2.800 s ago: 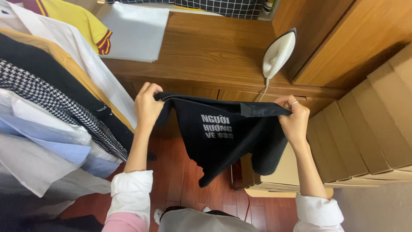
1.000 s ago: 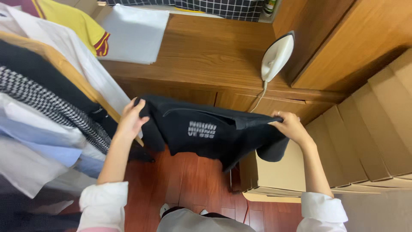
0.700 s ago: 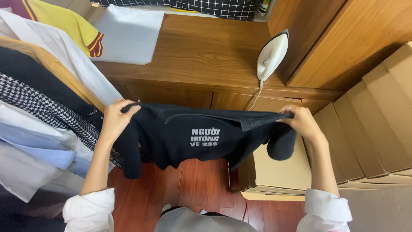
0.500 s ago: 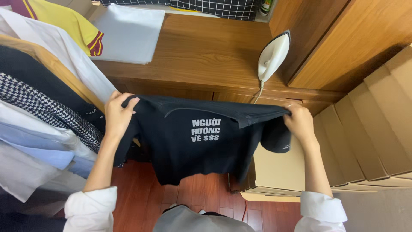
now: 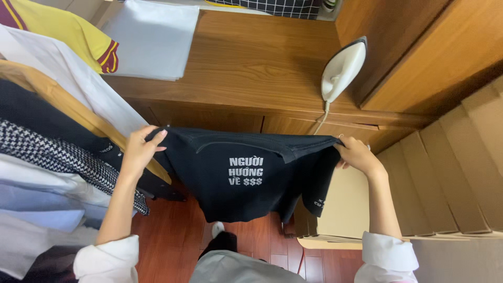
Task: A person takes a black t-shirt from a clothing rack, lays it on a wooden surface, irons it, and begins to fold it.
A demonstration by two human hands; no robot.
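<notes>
A wooden counter (image 5: 246, 68) runs across the far side of the room above a reddish plank floor (image 5: 173, 236), with brown cupboard fronts rising at the right and a stepped row of cardboard boxes (image 5: 445, 178) below them. Along the left hangs a crowded rack of clothes (image 5: 47, 157): a white shirt, a dark one, a houndstooth piece, pale blue ones, and a yellow shirt with maroon trim at the top corner. A folded white cloth (image 5: 152, 36) lies on the counter, and a white iron (image 5: 343, 68) stands on its heel near the right end, its cord dropping over the edge.

Out in front of the counter, the person holds a black T-shirt (image 5: 246, 173) spread in the air, white lettering facing the camera. The left hand (image 5: 140, 152) is closed on one top corner, beside the rack; the right hand (image 5: 359, 154) pinches the other top corner. The upper edge is doubled over, the body hangs loose, and one sleeve droops at the right.

As I judge it, the shirt is only stretched out by its shoulders; no neat fold shows, and it rests on nothing.

The shirt's far side, the fingertips buried in cloth, and the lower ends of the rack and boxes are out of sight.
</notes>
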